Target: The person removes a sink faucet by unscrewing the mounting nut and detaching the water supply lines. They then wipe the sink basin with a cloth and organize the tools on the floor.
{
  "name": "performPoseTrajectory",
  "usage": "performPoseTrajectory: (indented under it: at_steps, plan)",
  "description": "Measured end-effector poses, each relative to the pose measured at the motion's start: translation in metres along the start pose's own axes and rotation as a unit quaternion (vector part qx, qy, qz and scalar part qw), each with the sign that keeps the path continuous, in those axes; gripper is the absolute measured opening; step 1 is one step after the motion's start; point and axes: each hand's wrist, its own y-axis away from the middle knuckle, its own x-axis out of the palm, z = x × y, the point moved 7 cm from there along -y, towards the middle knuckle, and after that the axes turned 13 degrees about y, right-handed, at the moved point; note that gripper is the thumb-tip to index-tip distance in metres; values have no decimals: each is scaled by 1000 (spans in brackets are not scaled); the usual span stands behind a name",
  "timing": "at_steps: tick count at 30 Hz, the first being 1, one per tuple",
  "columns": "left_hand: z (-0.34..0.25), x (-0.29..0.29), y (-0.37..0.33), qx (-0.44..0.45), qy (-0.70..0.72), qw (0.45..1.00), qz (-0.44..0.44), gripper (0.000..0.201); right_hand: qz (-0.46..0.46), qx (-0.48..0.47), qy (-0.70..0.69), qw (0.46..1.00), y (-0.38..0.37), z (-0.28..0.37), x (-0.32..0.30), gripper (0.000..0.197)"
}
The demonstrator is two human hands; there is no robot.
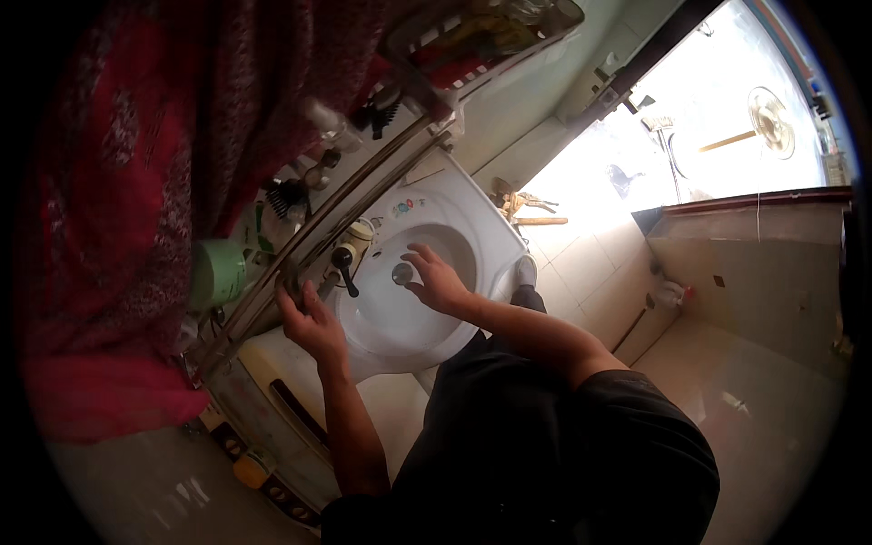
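Over the white washbasin (459,227), my right hand (440,286) is open, thumb and fingers apart, holding nothing that I can see. Beside its fingertips shows the round metal drain (401,273) in the bowl. My left hand (313,329) is raised at the basin's left, by the metal shelf rail (341,195). Its fingers are curled around something dark and small that I cannot make out. Between both hands stands the faucet with a black lever (343,262).
Behind the rail are brushes (286,195), a clear bottle (331,123) and a green container (218,272). A red patterned curtain (118,227) hangs at the left. A plastic basket (490,59) sits above. A wooden-handled tool (540,221) lies beyond the basin, near a bright doorway (699,118).
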Motion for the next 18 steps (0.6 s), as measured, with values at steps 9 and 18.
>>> performPoseTrajectory:
  at_steps: [9,18]
  plan:
    - [60,-21,112,-235,-146,960,-52,62,-173,162,-167,957,80,-197,-100,24]
    - [191,66,193,-554,-140,799,185,22,-239,553,-492,628,150,-486,-16,16]
